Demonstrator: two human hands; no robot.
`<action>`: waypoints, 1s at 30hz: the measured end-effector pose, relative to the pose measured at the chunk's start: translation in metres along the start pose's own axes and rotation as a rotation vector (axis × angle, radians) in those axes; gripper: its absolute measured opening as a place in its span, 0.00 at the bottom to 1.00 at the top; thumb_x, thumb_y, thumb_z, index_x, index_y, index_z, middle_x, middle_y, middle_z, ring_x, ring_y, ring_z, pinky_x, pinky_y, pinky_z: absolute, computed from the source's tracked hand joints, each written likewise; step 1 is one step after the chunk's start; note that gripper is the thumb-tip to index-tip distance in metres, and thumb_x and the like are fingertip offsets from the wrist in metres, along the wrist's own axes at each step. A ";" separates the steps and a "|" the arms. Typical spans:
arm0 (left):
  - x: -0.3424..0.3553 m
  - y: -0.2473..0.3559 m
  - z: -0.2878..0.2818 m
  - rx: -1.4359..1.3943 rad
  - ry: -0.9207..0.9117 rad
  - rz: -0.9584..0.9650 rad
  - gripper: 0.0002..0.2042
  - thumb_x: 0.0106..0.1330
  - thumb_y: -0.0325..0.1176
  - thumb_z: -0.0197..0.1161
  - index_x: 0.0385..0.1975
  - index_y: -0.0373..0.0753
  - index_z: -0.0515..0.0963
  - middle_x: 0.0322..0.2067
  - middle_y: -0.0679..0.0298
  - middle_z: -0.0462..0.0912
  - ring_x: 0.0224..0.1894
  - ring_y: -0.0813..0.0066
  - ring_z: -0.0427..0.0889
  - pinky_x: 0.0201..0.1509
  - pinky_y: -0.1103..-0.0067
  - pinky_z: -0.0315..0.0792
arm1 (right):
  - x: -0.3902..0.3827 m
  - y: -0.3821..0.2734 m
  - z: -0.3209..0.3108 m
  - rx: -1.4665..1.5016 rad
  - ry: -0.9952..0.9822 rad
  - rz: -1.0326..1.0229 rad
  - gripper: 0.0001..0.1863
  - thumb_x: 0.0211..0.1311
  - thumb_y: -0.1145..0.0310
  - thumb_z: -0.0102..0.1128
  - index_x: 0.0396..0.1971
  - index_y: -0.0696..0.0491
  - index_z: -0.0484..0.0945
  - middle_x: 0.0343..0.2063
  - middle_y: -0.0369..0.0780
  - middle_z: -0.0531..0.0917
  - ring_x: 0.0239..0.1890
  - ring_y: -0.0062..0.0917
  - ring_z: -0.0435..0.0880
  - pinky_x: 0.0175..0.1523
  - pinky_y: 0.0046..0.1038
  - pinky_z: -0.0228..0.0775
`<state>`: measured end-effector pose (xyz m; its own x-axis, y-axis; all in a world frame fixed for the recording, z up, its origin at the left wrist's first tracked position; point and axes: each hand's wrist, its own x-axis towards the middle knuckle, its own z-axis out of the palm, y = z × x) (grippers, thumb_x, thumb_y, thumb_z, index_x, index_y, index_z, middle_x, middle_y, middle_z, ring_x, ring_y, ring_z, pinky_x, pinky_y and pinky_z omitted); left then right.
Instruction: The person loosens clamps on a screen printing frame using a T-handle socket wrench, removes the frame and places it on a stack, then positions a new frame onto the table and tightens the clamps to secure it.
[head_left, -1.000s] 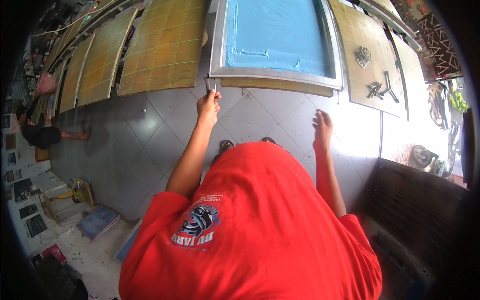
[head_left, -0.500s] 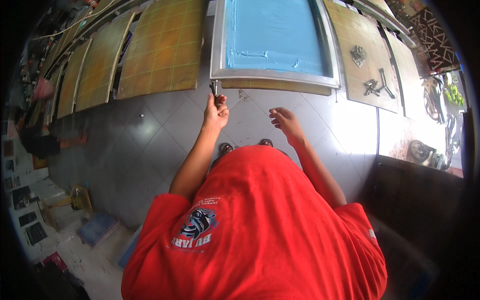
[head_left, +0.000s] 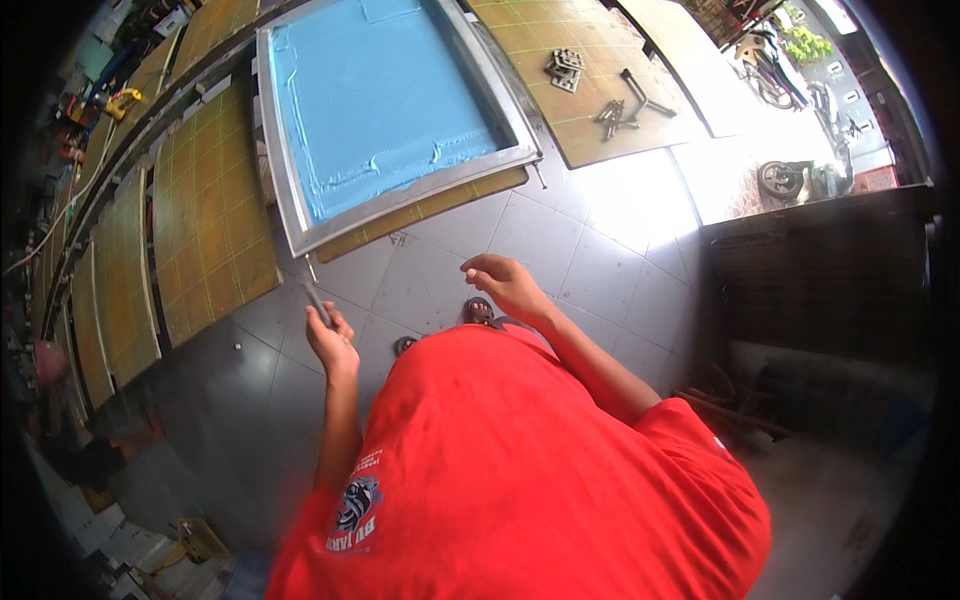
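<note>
Tiled floor (head_left: 430, 285), left hand (head_left: 336, 347) gripping tool (head_left: 318, 303), pointing forward-left

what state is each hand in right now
Left hand: closed on a slim grey tool.
Right hand: open, loosely curled, nothing visible in it.

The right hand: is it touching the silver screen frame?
No, the right hand hangs over the tiled floor, apart from the silver screen frame.

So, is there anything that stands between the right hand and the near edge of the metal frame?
Nothing visible stands in the way: between the right hand and the metal frame, the view shows only tiled floor and the near edge of the yellowish board beneath the frame.
</note>
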<state>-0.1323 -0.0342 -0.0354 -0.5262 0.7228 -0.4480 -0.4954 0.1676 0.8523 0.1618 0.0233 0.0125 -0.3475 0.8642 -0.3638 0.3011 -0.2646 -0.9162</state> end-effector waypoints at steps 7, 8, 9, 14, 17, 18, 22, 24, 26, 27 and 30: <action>-0.049 -0.017 0.160 0.408 -0.850 0.081 0.21 0.68 0.52 0.40 0.48 0.40 0.59 0.20 0.69 0.67 0.15 0.88 0.61 0.14 0.89 0.53 | 0.020 -0.016 -0.008 0.332 0.107 -0.144 0.17 0.62 0.60 0.51 0.38 0.60 0.76 0.26 0.39 0.78 0.29 0.20 0.75 0.35 0.24 0.68; -0.046 -0.023 0.179 0.469 -0.879 0.066 0.23 0.68 0.53 0.39 0.51 0.40 0.56 0.21 0.68 0.68 0.17 0.86 0.63 0.16 0.88 0.56 | 0.030 -0.006 -0.015 0.413 0.175 -0.137 0.16 0.61 0.60 0.52 0.36 0.60 0.76 0.24 0.38 0.78 0.27 0.19 0.74 0.33 0.24 0.68; -0.045 -0.027 0.195 0.530 -0.907 0.053 0.26 0.68 0.54 0.39 0.53 0.39 0.53 0.22 0.66 0.69 0.18 0.84 0.65 0.17 0.86 0.60 | 0.040 0.001 -0.024 0.494 0.242 -0.130 0.15 0.61 0.61 0.53 0.34 0.60 0.76 0.22 0.37 0.77 0.25 0.18 0.73 0.31 0.23 0.67; -0.058 -0.023 0.214 0.670 -0.994 0.141 0.34 0.67 0.54 0.42 0.60 0.34 0.42 0.38 0.56 0.72 0.38 0.71 0.76 0.41 0.77 0.71 | 0.102 0.009 -0.154 0.120 0.587 -0.085 0.15 0.55 0.60 0.58 0.25 0.59 0.79 0.17 0.36 0.76 0.21 0.19 0.72 0.26 0.24 0.63; -0.048 -0.030 0.173 0.633 -0.966 -0.025 0.26 0.67 0.48 0.47 0.57 0.35 0.54 0.41 0.56 0.74 0.39 0.72 0.77 0.39 0.79 0.70 | 0.157 0.013 -0.239 -0.235 0.679 0.066 0.17 0.52 0.58 0.60 0.27 0.61 0.81 0.23 0.46 0.81 0.26 0.29 0.80 0.32 0.30 0.69; -0.043 -0.034 0.156 0.610 -0.944 -0.088 0.23 0.67 0.45 0.49 0.54 0.35 0.59 0.40 0.57 0.75 0.37 0.73 0.77 0.36 0.81 0.70 | 0.177 0.020 -0.265 -0.297 0.701 0.146 0.18 0.51 0.58 0.61 0.29 0.60 0.81 0.27 0.49 0.81 0.32 0.34 0.81 0.37 0.31 0.70; -0.034 -0.058 0.049 0.650 -0.555 -0.239 0.17 0.68 0.44 0.46 0.50 0.40 0.67 0.43 0.60 0.75 0.40 0.76 0.76 0.41 0.80 0.69 | 0.212 0.022 -0.288 -0.530 0.857 0.313 0.20 0.49 0.57 0.63 0.35 0.59 0.80 0.37 0.53 0.80 0.44 0.40 0.79 0.47 0.35 0.70; -0.040 -0.076 -0.008 0.553 -0.266 -0.336 0.16 0.68 0.43 0.45 0.47 0.38 0.67 0.37 0.60 0.77 0.34 0.75 0.76 0.33 0.82 0.69 | 0.208 0.012 -0.291 -0.629 0.871 0.258 0.21 0.50 0.56 0.62 0.38 0.57 0.79 0.39 0.51 0.79 0.45 0.39 0.78 0.48 0.35 0.70; -0.049 -0.112 -0.086 0.712 -0.147 -0.234 0.17 0.67 0.44 0.45 0.46 0.38 0.68 0.35 0.60 0.77 0.32 0.74 0.77 0.32 0.81 0.70 | 0.204 0.010 -0.301 -0.663 0.926 0.154 0.21 0.51 0.55 0.61 0.39 0.55 0.78 0.39 0.49 0.79 0.44 0.40 0.78 0.49 0.36 0.70; -0.060 -0.120 -0.111 0.774 -0.051 -0.249 0.18 0.67 0.45 0.45 0.45 0.37 0.69 0.34 0.59 0.77 0.32 0.73 0.77 0.31 0.81 0.70 | 0.201 0.013 -0.318 -0.637 0.983 0.077 0.20 0.52 0.55 0.60 0.40 0.53 0.78 0.39 0.49 0.80 0.44 0.41 0.78 0.48 0.36 0.70; -0.107 -0.160 -0.231 0.735 0.150 -0.585 0.19 0.66 0.46 0.47 0.42 0.34 0.71 0.32 0.58 0.78 0.32 0.69 0.78 0.31 0.78 0.72 | 0.191 0.005 -0.372 -0.897 0.994 0.177 0.20 0.54 0.55 0.56 0.44 0.52 0.75 0.45 0.45 0.77 0.49 0.38 0.74 0.50 0.36 0.68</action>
<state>-0.1570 -0.2930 -0.1862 -0.4409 0.3057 -0.8439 -0.1766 0.8923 0.4155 0.4271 0.3459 0.0015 0.4261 0.8905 0.1597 0.8789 -0.3656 -0.3065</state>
